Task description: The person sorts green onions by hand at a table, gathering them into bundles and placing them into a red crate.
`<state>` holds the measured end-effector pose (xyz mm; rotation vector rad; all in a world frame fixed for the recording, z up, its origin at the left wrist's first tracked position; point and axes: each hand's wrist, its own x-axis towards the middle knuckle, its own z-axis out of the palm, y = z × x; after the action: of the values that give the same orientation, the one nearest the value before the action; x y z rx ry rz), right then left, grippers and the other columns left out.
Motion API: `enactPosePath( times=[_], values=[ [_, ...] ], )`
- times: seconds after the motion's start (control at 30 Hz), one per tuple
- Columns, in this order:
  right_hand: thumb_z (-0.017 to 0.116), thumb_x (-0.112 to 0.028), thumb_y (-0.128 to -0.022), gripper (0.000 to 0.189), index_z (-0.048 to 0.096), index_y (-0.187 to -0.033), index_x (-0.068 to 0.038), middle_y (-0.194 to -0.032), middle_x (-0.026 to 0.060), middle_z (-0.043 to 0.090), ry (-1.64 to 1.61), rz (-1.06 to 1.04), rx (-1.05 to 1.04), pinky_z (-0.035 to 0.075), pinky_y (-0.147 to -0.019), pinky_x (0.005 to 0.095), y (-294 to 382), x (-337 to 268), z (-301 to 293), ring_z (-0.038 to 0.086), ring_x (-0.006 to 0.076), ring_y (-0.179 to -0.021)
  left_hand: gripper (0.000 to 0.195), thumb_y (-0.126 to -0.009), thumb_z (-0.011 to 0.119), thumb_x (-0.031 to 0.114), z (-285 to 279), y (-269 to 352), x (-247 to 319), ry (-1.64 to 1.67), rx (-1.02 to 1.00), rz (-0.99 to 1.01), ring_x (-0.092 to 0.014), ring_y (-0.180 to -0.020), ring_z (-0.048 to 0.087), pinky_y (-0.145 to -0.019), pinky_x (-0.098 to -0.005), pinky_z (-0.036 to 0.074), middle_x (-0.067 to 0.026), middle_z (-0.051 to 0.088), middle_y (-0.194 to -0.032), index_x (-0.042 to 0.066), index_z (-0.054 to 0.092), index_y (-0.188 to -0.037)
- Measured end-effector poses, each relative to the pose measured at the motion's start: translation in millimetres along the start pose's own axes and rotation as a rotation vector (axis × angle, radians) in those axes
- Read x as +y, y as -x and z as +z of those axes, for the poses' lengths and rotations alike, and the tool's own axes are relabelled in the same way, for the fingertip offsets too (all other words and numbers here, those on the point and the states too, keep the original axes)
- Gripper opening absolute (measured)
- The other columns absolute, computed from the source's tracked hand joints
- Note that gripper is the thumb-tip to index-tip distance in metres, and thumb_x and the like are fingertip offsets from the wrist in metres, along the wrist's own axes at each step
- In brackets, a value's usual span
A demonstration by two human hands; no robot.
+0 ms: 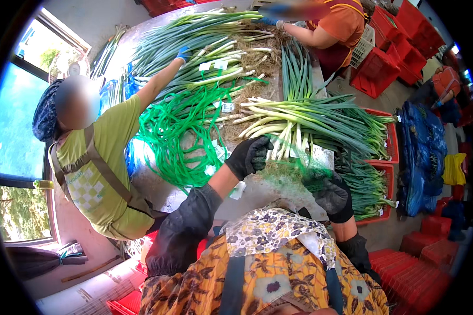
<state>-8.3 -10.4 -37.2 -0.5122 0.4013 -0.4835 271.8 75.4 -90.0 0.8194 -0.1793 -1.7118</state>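
Both my hands wear black gloves. My left hand [249, 156] is curled on one end of a thin green mesh net [285, 171]. On the other side, my right hand [331, 193] grips the same net, which is blurred around its fingers. The net spans the gap between my hands, over the roots of a bunch of leeks [285, 141]. Those roots point towards me. Just beyond, more leeks [299, 114] lie crosswise, white ends to the left and green leaves to the right.
A tangle of green net strips [181, 138] lies left on the metal table [173, 197]. A person in a lime shirt [106, 157] reaches over piled leeks [173, 39]; another in orange [335, 31] stands opposite. Red crates [390, 197] hold leeks at right, near blue bags [419, 157].
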Motion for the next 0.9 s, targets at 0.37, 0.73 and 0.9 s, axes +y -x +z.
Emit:
enactPosePath(
  times=[0.37,0.73,0.9],
  values=[
    [0.054,-0.021,-0.083,0.047,0.050,-0.123,0.002,-0.116,0.0180,0.057,-0.647,0.210,-0.311,0.049,-0.086,0.0457,-63,57,32,0.058,0.0304,-0.103,0.030,-0.098,0.047,0.036,-7,-46,15,0.049,-0.020,0.003,-0.004,-0.057,0.047,-0.049,-0.0196,0.039,0.0051,0.052,-0.071,0.009,0.060,-0.098],
    [0.066,-0.010,-0.077,0.036,0.059,-0.111,0.000,-0.104,0.0152,0.063,1.507,-0.311,-0.615,0.051,-0.081,0.0347,-186,49,166,0.063,0.0217,-0.092,0.022,-0.087,0.056,0.021,-62,-57,-43,-0.912,-0.130,0.798,-0.021,-0.075,0.062,-0.071,-0.0358,0.048,-0.0134,0.065,-0.087,0.010,0.063,-0.104],
    [0.065,-0.011,-0.083,0.058,0.040,-0.134,-0.004,-0.132,0.0111,0.047,0.744,-0.050,-0.088,0.040,-0.104,0.0374,-242,76,91,0.045,0.0238,-0.125,0.012,-0.079,0.064,0.018,-161,-33,38,-0.880,0.384,0.376,-0.019,-0.066,0.063,-0.064,-0.0329,0.049,-0.0090,0.066,-0.072,0.007,0.068,-0.081]
  ],
)
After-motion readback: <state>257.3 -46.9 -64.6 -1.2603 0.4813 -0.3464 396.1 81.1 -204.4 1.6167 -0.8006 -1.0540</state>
